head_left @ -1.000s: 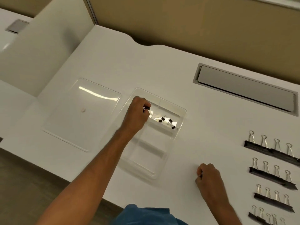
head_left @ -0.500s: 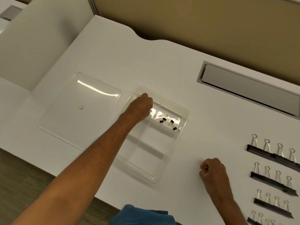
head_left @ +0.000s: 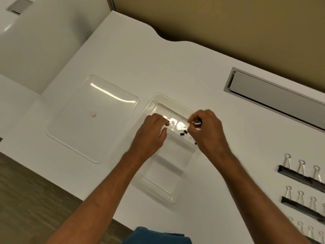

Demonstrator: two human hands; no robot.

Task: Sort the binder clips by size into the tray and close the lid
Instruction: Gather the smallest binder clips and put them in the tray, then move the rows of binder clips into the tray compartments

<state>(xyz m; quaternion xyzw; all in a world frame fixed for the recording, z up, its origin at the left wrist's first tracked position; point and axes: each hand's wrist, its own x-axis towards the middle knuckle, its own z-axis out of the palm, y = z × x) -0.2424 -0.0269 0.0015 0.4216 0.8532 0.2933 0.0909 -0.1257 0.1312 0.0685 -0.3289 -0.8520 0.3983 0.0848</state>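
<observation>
Black small clips (head_left: 185, 132) lie just beside right hand (head_left: 208, 131).

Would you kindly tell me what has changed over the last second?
The right hand moved from the table by the clip rows to over the tray's far compartments, beside the left hand. The lid and the rows of large clips stayed put.
</observation>
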